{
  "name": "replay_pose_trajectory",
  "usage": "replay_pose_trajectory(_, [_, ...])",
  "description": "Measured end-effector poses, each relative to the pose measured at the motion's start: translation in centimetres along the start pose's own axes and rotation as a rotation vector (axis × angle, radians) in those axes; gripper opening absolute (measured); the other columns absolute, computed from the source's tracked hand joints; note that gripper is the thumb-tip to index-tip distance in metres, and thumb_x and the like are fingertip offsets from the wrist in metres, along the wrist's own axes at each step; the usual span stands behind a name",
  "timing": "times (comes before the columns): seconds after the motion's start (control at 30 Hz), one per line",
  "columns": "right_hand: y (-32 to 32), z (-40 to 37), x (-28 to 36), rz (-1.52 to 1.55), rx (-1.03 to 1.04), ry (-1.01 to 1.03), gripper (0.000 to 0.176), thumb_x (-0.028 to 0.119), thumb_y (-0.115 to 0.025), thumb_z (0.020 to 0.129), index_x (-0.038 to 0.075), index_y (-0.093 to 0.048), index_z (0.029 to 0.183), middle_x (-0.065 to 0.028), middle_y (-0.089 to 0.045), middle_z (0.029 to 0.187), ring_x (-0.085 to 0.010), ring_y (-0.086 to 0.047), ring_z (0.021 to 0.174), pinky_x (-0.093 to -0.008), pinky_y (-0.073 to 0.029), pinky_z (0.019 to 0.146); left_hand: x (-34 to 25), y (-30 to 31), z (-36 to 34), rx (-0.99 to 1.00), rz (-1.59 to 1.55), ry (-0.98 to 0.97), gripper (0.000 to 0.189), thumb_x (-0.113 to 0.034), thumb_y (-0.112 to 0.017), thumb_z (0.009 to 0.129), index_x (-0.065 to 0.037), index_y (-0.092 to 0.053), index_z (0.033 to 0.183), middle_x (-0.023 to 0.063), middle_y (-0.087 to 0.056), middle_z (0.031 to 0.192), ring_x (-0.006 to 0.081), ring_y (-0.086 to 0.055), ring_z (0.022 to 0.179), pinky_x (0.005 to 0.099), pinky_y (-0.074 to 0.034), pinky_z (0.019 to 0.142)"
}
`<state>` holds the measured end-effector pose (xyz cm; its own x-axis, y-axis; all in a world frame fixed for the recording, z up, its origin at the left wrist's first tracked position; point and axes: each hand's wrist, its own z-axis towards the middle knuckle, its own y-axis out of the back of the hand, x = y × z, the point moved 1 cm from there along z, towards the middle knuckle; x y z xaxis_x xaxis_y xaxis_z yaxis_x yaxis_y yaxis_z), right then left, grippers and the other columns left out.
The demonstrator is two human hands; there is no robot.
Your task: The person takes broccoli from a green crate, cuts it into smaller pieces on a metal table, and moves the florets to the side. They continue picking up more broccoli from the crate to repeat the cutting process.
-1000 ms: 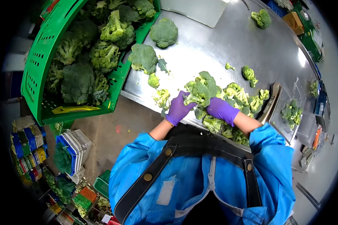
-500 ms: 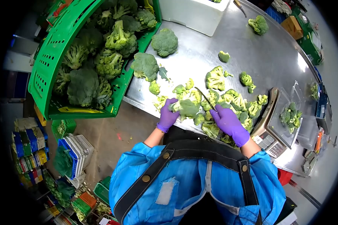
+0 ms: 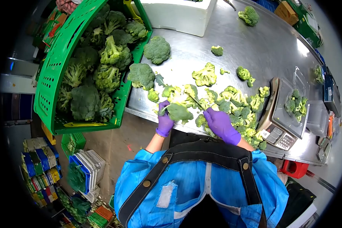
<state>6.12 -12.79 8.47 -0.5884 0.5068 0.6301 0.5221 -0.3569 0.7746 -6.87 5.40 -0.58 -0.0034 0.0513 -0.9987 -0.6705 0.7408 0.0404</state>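
The left hand (image 3: pixel 165 124) has its grip closed round a broccoli (image 3: pixel 179 113) over the near edge of the worktop (image 3: pixel 269 41); the right hand (image 3: pixel 219 124) grasps a knife (image 3: pixel 195 100), florets (image 3: pixel 235 97) heaped between that hand and the scale (image 3: pixel 278 136)

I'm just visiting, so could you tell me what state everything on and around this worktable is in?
Left hand: gloved, holding broccoli piece
Broccoli piece: held off the table
Right hand: gloved, gripping knife
Knife: blade bare
Green crate: tilted, loaded with broccoli
Florets: cut, heaped loosely
Scale: bearing broccoli, reading illegible
White box: partly out of frame
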Motion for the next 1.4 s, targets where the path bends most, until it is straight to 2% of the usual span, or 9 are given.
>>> replay_pose_trajectory(0.43, [-8.9,2.3,-3.4,-0.156,0.254,-0.005,0.013,0.013,-0.049,0.076,0.006,-0.060,0.072,-0.0141,-0.060,0.067,-0.0323,-0.060,0.065,-0.0425,-0.047,0.057,3.3,0.1,-0.1,0.129,0.524,-0.212,0.043,0.010,-0.051,0.058,-0.003,-0.045,0.099,0.0213,-0.049,0.106,0.0394,-0.050,0.102,0.0387,-0.042,0.085])
replay_pose_trajectory(0.57, [-7.0,2.0,-3.2,-0.078,0.090,0.241,0.016,0.016,-0.048,0.082,0.004,-0.056,0.076,-0.0153,-0.058,0.065,-0.0280,-0.057,0.055,-0.0390,-0.046,0.052,2.6,0.5,0.6,0.126,0.334,-0.165,0.040,0.011,-0.050,0.060,-0.003,-0.045,0.097,0.0178,-0.049,0.104,0.0333,-0.052,0.100,0.0356,-0.041,0.087])
replay_pose_trajectory(0.7, [-1.8,1.9,-1.4,0.697,0.332,-0.546,0.034,0.032,-0.043,0.091,0.003,-0.057,0.080,-0.0135,-0.058,0.064,-0.0291,-0.055,0.052,-0.0380,-0.045,0.054,0.8,1.0,0.9,0.076,0.301,-0.159,0.037,0.011,-0.054,0.066,-0.003,-0.045,0.099,0.0129,-0.052,0.103,0.0230,-0.053,0.097,0.0335,-0.041,0.088])
replay_pose_trajectory(0.83, [-0.8,3.1,-2.0,0.473,0.106,-0.379,0.033,0.035,-0.050,0.087,0.004,-0.060,0.092,-0.0140,-0.062,0.072,-0.0273,-0.061,0.063,-0.0357,-0.046,0.059,1.6,2.4,1.9,0.125,-0.662,0.428,0.038,-0.004,-0.061,0.069,-0.002,-0.048,0.105,0.0107,-0.058,0.097,0.0180,-0.059,0.083,0.0349,-0.046,0.084])
replay_pose_trajectory(0.9, [-0.2,3.3,-1.1,0.411,0.055,-0.262,0.035,0.037,-0.054,0.084,0.005,-0.060,0.096,-0.0145,-0.063,0.076,-0.0270,-0.062,0.071,-0.0363,-0.047,0.064,-0.8,2.8,2.4,0.360,1.062,-0.564,0.036,-0.015,-0.063,0.069,-0.003,-0.053,0.102,0.0090,-0.061,0.091,0.0215,-0.060,0.082,0.0357,-0.047,0.079])
replay_pose_trajectory(0.97, [0.1,3.5,-0.5,0.507,0.075,-0.305,0.039,0.038,-0.058,0.082,0.007,-0.059,0.106,-0.0085,-0.064,0.080,-0.0197,-0.061,0.069,-0.0326,-0.047,0.060,-0.7,2.3,2.1,0.174,1.033,-0.672,0.033,-0.021,-0.065,0.068,-0.005,-0.059,0.097,0.0076,-0.063,0.087,0.0243,-0.060,0.082,0.0377,-0.047,0.077])
replay_pose_trajectory(1.23, [0.1,3.7,-0.3,1.059,0.310,-0.409,0.047,0.038,-0.060,0.081,0.013,-0.054,0.120,-0.0034,-0.054,0.082,-0.0078,-0.051,0.058,-0.0212,-0.040,0.045,0.8,3.1,0.4,0.181,0.692,-0.422,0.051,-0.011,-0.067,0.067,-0.007,-0.052,0.116,0.0100,-0.056,0.110,0.0273,-0.052,0.103,0.0379,-0.043,0.085])
replay_pose_trajectory(1.33, [-0.3,3.9,-0.5,1.032,0.163,-0.467,0.040,0.038,-0.056,0.084,0.011,-0.058,0.114,-0.0072,-0.057,0.076,-0.0148,-0.054,0.054,-0.0259,-0.042,0.048,1.0,1.6,0.1,0.144,-0.743,0.394,0.057,-0.010,-0.066,0.075,-0.006,-0.041,0.126,0.0087,-0.047,0.124,0.0228,-0.047,0.111,0.0371,-0.039,0.092])
replay_pose_trajectory(1.4, [-0.6,3.7,-1.3,0.767,0.103,-0.308,0.037,0.038,-0.053,0.086,0.011,-0.059,0.110,-0.0103,-0.058,0.073,-0.0206,-0.056,0.055,-0.0293,-0.044,0.050,2.2,2.8,1.4,0.301,-0.035,0.068,0.055,-0.009,-0.064,0.076,-0.005,-0.042,0.126,0.0082,-0.050,0.121,0.0231,-0.048,0.110,0.0371,-0.040,0.091])
